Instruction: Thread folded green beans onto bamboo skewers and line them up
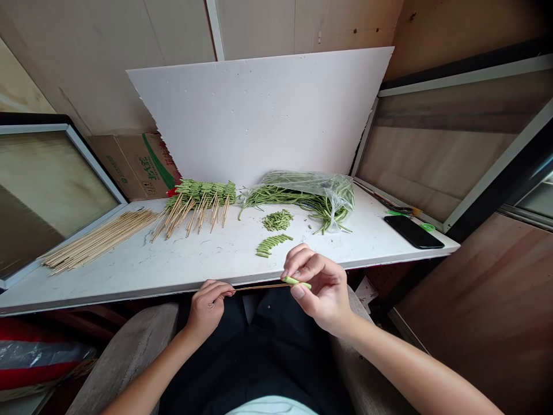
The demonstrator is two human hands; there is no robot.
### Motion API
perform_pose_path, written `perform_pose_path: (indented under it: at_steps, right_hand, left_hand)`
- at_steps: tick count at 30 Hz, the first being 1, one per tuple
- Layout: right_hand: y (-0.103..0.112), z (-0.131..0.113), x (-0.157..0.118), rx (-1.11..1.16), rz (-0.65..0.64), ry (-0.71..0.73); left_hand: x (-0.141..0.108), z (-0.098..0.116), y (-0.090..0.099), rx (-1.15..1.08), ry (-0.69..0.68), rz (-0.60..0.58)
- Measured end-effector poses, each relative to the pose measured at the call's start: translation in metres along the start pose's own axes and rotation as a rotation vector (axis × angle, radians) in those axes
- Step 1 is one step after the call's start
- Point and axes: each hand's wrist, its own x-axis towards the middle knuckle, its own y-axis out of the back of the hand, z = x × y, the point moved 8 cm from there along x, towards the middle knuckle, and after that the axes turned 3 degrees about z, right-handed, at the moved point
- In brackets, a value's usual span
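Observation:
My left hand [210,304] pinches one end of a thin wooden skewer [259,286] in front of the table's edge. At the skewer's other end, my right hand [322,286] grips a short green bean piece [297,282] between thumb and fingers. The skewer's tip meets the bean piece; whether it goes through is hidden. Beyond my hands, a row of cut bean pieces [272,244] lies on the white table [207,262], with a small heap of cut pieces [277,220] behind it.
Bare skewers [101,237] lie at the left, beside a stack of skewered beans [201,199]. A plastic bag of long beans [313,193] lies at the back. At the right are a black phone [413,231] and scissors [400,208]. A white board [263,118] stands behind.

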Motion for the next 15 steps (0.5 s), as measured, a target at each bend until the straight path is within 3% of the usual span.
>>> perform_pose_path:
  at_steps: [15]
  right_hand:
    - [0.007,0.023,0.001,0.006,0.062,-0.065]
  left_hand:
    - [-0.009,0.019,-0.024,-0.185,0.137,-0.04]
